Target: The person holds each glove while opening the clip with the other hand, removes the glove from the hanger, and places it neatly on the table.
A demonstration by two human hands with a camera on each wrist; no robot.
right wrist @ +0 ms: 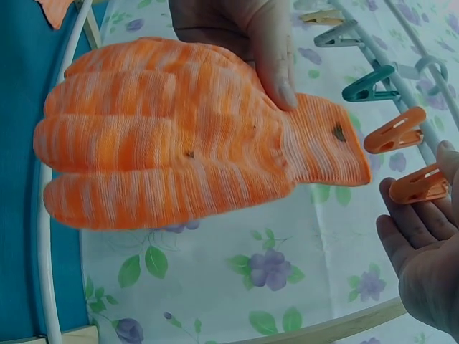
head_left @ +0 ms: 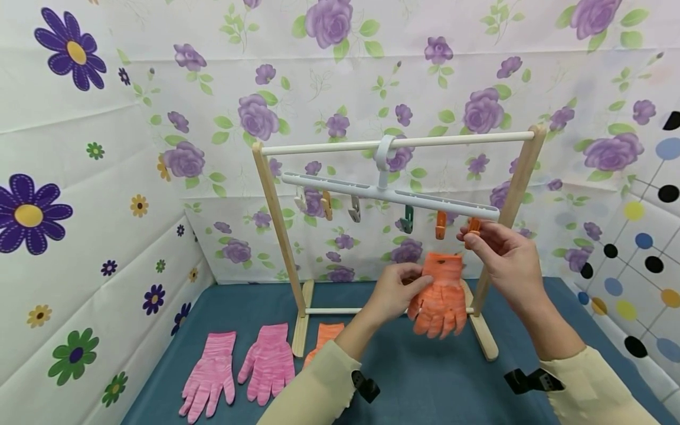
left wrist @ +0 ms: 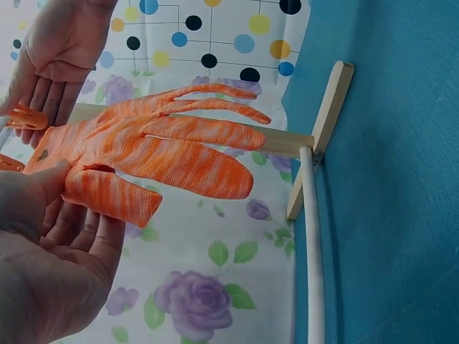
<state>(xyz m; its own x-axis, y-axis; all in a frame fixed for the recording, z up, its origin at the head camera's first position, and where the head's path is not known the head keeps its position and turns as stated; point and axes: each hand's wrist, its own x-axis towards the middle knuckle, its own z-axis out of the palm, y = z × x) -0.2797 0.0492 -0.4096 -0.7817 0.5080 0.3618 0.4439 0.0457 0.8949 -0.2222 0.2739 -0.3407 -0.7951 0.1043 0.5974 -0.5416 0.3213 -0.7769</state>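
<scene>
An orange knit glove (head_left: 440, 298) hangs fingers down in my left hand (head_left: 394, 290), whose thumb and fingers pinch its edge near the cuff. In the right wrist view, the cuff of the glove (right wrist: 179, 136) has a dark spot. My right hand (head_left: 509, 262) grips the orange clothespin (head_left: 473, 226) at the right end of a white clip hanger (head_left: 379, 192). A second orange clothespin (head_left: 440, 225) hangs just left of it, above the glove. The left wrist view shows the cuff close to both orange clips, though whether they touch is unclear.
The hanger hooks over the top bar (head_left: 329, 146) of a wooden rack and tilts down rightward. Green (head_left: 406, 219), grey (head_left: 354, 209), yellow (head_left: 326, 205) and white (head_left: 300, 199) clothespins hang along it. Two pink gloves (head_left: 268, 363) and another orange glove (head_left: 326, 334) lie on the blue cloth (head_left: 419, 378).
</scene>
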